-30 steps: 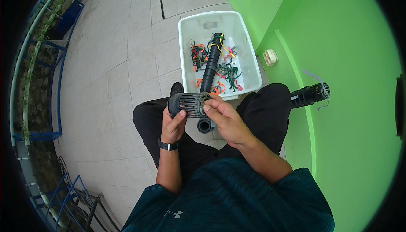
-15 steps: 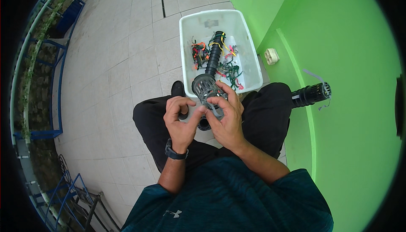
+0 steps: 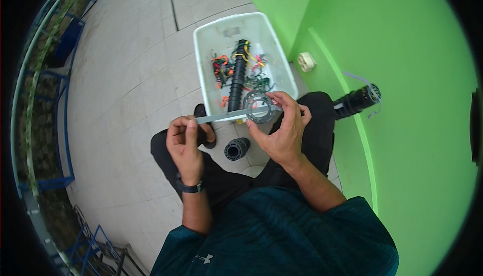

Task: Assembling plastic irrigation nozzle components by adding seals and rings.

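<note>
My right hand (image 3: pixel 282 132) holds a grey slotted plastic cup (image 3: pixel 270 113), its round ringed end turned up toward me. A flat grey strip (image 3: pixel 221 116) passes through the cup and stretches out to the left. Its far-left end is pinched between thumb and fingers of my left hand (image 3: pixel 185 138), which wears a dark wristwatch. Both hands are above the near edge of a white plastic bin (image 3: pixel 201 70). In the bin lies a long ribbed black column (image 3: pixel 237 82), with tangled coloured strips (image 3: pixel 220 70) beside it.
A dark, hollow, round-topped piece (image 3: pixel 236 149) stands on the tiled floor between my legs. By my right knee is another ribbed black column (image 3: pixel 354 101) with pale strips at its end. A green wall (image 3: pixel 402 150) with a white socket box (image 3: pixel 306 62) runs along the right.
My left hand has drawn away to the left, pulling the grey strip out straight. The slotted cup has tipped to show its round end. The view has shifted slightly.
</note>
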A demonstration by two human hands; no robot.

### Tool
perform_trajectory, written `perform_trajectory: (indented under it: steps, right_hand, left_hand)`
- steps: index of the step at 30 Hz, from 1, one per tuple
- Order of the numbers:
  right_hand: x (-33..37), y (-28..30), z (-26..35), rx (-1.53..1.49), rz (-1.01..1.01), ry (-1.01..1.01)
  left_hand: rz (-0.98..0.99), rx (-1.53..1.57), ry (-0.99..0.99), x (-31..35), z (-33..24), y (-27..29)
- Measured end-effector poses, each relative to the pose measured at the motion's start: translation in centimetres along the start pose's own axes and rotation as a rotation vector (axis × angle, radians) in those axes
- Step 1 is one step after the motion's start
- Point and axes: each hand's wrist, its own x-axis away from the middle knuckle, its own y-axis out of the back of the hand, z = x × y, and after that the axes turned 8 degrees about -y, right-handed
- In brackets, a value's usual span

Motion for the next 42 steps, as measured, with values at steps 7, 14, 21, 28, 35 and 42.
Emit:
perform_trajectory:
  steps: [7, 14, 21, 28, 35, 42]
  right_hand:
    - [-0.4, 8.9, -4.7, -0.124, -0.127, -0.004]
    - [6.7, 18.8, -15.4, 0.246, -0.342, -0.409]
    - [21.2, 12.4, -26.3, 0.411, 0.046, -0.71]
    - [25.6, 6.9, -30.2, 0.444, 0.242, -0.79]
    - [22.8, 6.2, -29.9, 0.617, 0.315, -0.889]
    - [1.8, 7.3, -13.0, -0.105, -0.315, -0.428]
  left_hand:
    - [0.322, 0.008, 0.224, 0.2, 1.0, 0.2]
    - [0.735, -0.545, 0.43, 2.0, 8.8, 4.3]
    - [0.775, -0.672, 0.66, 4.0, 12.4, 6.0]
    - [0.57, -0.54, 0.758, 4.8, 13.6, 6.4]
    - [0.455, -0.385, 1.075, 4.4, 13.8, 3.8]
    - [0.423, -0.32, 1.17, 4.3, 14.8, 5.4]
